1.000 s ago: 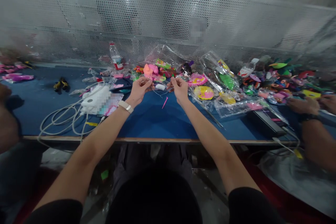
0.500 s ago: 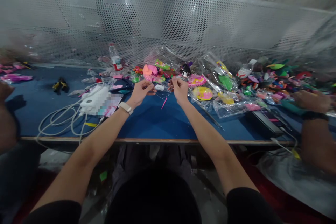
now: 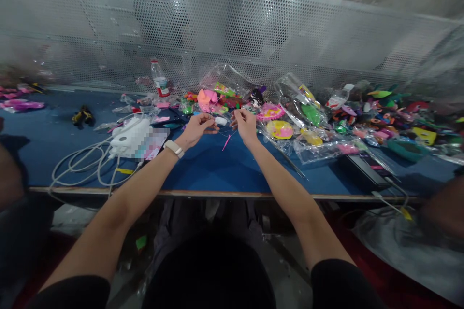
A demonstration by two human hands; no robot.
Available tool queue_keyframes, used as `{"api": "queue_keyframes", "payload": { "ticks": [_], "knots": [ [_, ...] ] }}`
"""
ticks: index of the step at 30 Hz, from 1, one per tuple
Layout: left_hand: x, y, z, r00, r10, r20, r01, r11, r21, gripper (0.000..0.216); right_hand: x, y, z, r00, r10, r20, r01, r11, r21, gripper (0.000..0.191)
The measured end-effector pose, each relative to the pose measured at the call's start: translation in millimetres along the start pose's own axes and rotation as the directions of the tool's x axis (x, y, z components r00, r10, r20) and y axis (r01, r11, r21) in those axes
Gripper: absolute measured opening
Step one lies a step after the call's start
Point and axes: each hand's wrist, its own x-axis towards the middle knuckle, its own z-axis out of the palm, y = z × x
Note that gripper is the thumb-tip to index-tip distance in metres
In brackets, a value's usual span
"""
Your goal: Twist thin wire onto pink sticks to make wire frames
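My left hand (image 3: 198,128) is closed in a pinch on a thin string (image 3: 225,134), which runs across to the other side. At the far end of that string, the fingertips of my right hand (image 3: 244,124) are pinched together too. From the string between them hangs a small, thin pink strip (image 3: 226,142), tilted over the blue table. Just behind my fingertips lies a small white object (image 3: 221,120) whose kind I cannot make out. A pink foam-like piece (image 3: 207,99) and a yellow and pink oval piece (image 3: 279,129) lie beyond and beside my hands.
A white power strip (image 3: 130,136) with coiled cables is at the left, near a red-capped bottle (image 3: 160,78). Tweezers (image 3: 290,161) and a dark box (image 3: 364,172) lie right. Colourful pieces and plastic bags line a perforated metal panel (image 3: 253,29). Other people's arms (image 3: 447,203) show at both sides.
Both my hands stay nearly in place, the fingers shifting slightly on the string. The pink strip hangs about where it was. The co-worker's hand at the right has drawn back off the table.
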Motion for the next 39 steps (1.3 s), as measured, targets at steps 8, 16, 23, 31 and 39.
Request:
{"api": "queue_keyframes", "payload": {
  "ticks": [8,16,23,31,39],
  "knots": [
    [0.0,-1.0,-3.9,0.996,-0.068,0.056,0.066,0.997,0.04,0.027,-4.1,-9.0,-2.5,0.998,-0.066,0.002,0.066,0.995,-0.069,0.054],
    [-2.0,-2.2,0.3,1.0,-0.004,-0.006,0.005,0.996,0.088,0.032,-0.3,-6.9,-2.0,1.0,-0.01,-0.007,0.01,1.0,-0.014,0.054],
    [-2.6,-3.7,-3.5,0.988,-0.097,0.121,0.089,0.994,0.068,0.031,3.7,-2.4,-3.2,1.0,0.017,0.013,-0.018,0.999,0.047,0.056],
    [-5.0,0.9,-2.5,0.971,-0.141,0.193,0.135,0.99,0.044,0.035,-1.3,-13.9,-7.2,0.985,-0.043,0.168,0.049,0.998,-0.032,0.052],
    [-6.0,27.0,3.4,0.95,0.304,-0.071,-0.266,0.908,0.323,0.032,-13.0,-31.9,-0.3,0.954,-0.151,0.261,0.205,0.959,-0.196,0.05]
  ]
}}
